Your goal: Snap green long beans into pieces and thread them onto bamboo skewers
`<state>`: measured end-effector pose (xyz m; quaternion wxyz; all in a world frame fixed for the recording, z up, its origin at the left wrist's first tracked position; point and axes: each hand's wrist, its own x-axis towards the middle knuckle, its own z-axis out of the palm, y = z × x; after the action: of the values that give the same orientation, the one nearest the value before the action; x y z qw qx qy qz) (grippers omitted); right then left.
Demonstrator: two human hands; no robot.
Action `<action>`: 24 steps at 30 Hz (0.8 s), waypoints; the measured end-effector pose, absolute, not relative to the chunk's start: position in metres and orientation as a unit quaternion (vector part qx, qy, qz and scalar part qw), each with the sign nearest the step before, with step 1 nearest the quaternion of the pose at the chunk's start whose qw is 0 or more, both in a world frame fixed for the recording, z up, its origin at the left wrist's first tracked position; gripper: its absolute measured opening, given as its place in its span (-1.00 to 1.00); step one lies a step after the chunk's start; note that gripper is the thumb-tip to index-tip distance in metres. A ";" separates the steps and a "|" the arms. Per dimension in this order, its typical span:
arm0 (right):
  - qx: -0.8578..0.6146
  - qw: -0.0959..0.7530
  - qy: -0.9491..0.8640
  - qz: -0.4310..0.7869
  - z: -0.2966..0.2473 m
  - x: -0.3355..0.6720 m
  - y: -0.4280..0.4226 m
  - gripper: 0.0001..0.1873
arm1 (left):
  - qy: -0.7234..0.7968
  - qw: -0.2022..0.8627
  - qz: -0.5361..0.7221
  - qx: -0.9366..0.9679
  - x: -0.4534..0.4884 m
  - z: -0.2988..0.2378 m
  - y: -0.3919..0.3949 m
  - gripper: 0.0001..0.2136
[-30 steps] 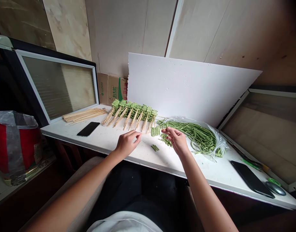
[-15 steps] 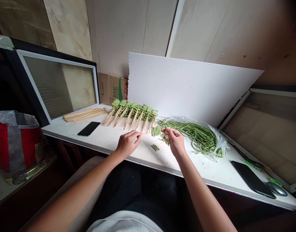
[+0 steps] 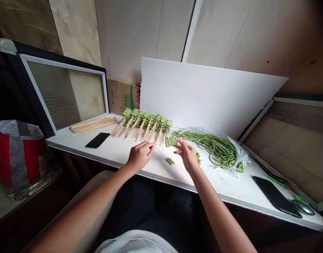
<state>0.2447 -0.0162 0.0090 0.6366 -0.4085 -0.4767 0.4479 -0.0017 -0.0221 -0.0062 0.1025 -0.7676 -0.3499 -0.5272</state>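
Observation:
My left hand [image 3: 141, 155] is closed in a pinch on the bare end of a thin wooden skewer, held over the front of the table. On the skewer's other end sits a row of several short green bean pieces [image 3: 171, 141], side by side. My right hand [image 3: 188, 154] has its thumb and forefinger pinched at the right end of that row; the piece between the fingertips is mostly hidden. Below lie a few loose cut bean pieces [image 3: 170, 161]. More cut pieces [image 3: 198, 158] are partly covered by my right hand.
Finished bean skewers [image 3: 148, 121] are stacked at the back. Bare skewers [image 3: 94, 125] and a phone [image 3: 97, 140] lie left. Long beans [image 3: 216, 146] in a plastic bag are on the right, with another phone [image 3: 276, 196] and a mouse [image 3: 302, 207] beyond. A white board [image 3: 203, 95] leans behind.
My right hand has shifted slightly left against the bean row, uncovering cut pieces on its right side. My left hand keeps its hold on the skewer.

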 end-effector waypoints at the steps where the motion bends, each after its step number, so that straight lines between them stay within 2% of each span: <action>1: -0.422 0.620 -0.498 0.435 0.008 0.247 -0.015 -0.52 | -0.355 0.103 -0.529 -0.764 -0.003 -0.006 -0.021 -0.88; 3: -0.474 0.551 -0.573 0.379 0.003 0.253 -0.013 -0.53 | -0.364 0.102 -0.531 -0.758 -0.004 -0.007 -0.020 -0.89; 8: -0.604 0.272 -0.724 0.193 -0.013 0.265 -0.007 -0.74 | -0.370 0.100 -0.531 -0.756 -0.006 -0.008 -0.018 -0.89; 12: -0.660 0.174 -0.715 0.152 -0.020 0.263 -0.007 -0.86 | -0.371 0.099 -0.526 -0.759 -0.005 -0.008 -0.018 -0.90; 17: -0.671 0.190 -0.701 0.147 -0.026 0.261 -0.005 -0.94 | -0.369 0.092 -0.522 -0.763 -0.005 -0.009 -0.019 -0.89; 24: -0.592 0.365 -0.692 0.194 -0.032 0.270 0.002 -0.91 | -0.363 0.091 -0.521 -0.768 -0.004 -0.012 -0.017 -0.88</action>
<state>0.2698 0.0017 -0.0321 0.3649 -0.5922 -0.6917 0.1940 -0.0043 -0.0175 -0.0116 0.0908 -0.7676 -0.3628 -0.5206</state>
